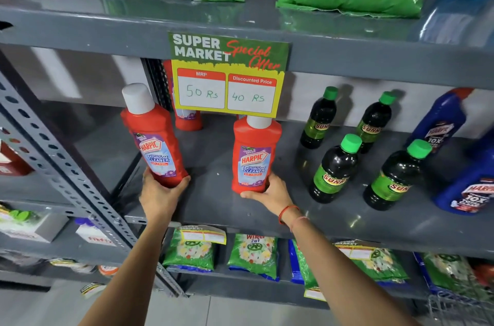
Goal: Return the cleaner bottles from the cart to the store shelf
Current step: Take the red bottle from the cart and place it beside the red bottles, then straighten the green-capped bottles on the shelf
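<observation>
I hold two red cleaner bottles with white caps at the grey middle shelf (203,208). My left hand (160,193) grips the base of the left bottle (153,136), which tilts left above the shelf's left end. My right hand (270,193) wraps the base of the right bottle (255,154), which stands upright on the shelf under the price sign. A third red bottle (187,120) stands further back, mostly hidden by that sign. Only a corner of the wire cart (459,309) shows at the bottom right.
A green and yellow offer sign (228,74) hangs from the upper shelf edge. Several dark bottles with green caps (334,168) and blue cleaner bottles (465,186) stand to the right. Green detergent bags lie above and below. A perforated grey upright (53,162) slants at left.
</observation>
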